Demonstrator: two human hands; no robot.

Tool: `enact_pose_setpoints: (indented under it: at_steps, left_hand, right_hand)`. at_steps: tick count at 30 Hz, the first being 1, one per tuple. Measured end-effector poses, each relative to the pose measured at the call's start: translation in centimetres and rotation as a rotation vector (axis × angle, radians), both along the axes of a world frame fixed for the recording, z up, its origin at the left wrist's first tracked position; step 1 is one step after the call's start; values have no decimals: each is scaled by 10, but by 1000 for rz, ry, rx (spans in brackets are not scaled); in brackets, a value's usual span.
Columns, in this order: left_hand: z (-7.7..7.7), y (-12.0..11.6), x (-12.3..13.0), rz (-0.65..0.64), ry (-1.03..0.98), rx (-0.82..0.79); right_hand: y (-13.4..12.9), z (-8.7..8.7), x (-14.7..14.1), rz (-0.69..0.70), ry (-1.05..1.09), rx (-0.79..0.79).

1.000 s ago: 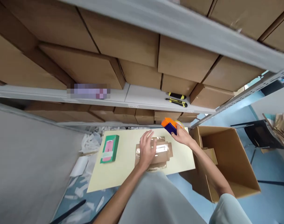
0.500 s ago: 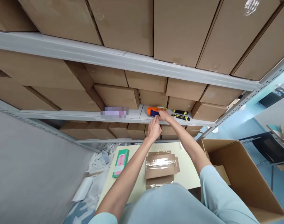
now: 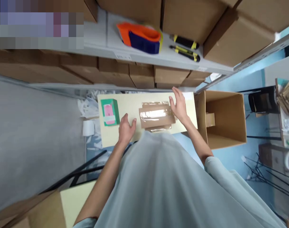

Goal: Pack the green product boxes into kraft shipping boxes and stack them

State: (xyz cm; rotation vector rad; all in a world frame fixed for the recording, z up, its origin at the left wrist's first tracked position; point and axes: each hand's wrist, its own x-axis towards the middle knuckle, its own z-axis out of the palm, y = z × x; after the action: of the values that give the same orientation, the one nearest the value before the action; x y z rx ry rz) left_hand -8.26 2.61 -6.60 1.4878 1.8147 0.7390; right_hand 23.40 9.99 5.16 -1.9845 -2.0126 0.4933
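A taped cardboard piece [image 3: 156, 122] lies flat on the pale tabletop [image 3: 132, 104] between the two hands, a glossy strip of tape running across it from side to side and further tape shining along its near and far edges. The left hand [image 3: 126, 129] is just left of the taped cardboard piece and apart from it, empty, fingers pointing away from the body and thumb spread toward the cardboard; its forearm slants in from the near left. The right hand [image 3: 179, 106] is at the far right end of the cardboard, overlapping that end in this view, so whether it touches cannot be told; it too is empty, fingers loosely extended and thumb held apart, the forearm reaching in from the near right with the elbow bent. Well left of the cardboard, past the left hand, is a green box with a pink front panel [image 3: 108, 110]. Beyond the cardboard, up on a shelf [image 3: 94, 34], rest an orange and blue tape dispenser [image 3: 144, 42] and two black-and-yellow utility knives [image 3: 185, 53]. Right of the cardboard, beside the tabletop, is a large uncovered carton [image 3: 236, 117].
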Motion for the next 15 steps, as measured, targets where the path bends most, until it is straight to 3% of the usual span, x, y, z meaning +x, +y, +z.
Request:
enact_pose_setpoints:
  at_steps: [3, 5, 7, 11, 15]
  left_hand:
    - [-17, -23, 10, 26, -46, -139]
    - [-19, -22, 30, 20, -92, -162]
    - [-16, -13, 55, 32, -115, -153]
    - [-13, 3, 95, 99, -73, -143]
    - [-20, 8, 103, 191, -21, -174]
  right_hand:
    - [-86, -36, -10, -93, 40, -117]
    - [-112, -55, -23, -147, 30, -173]
    - [-116, -70, -38, -208, 1, -204]
    - [-90, -88, -57, -340, -55, -231]
    - [-73, -96, -55, -415, -14, -251]
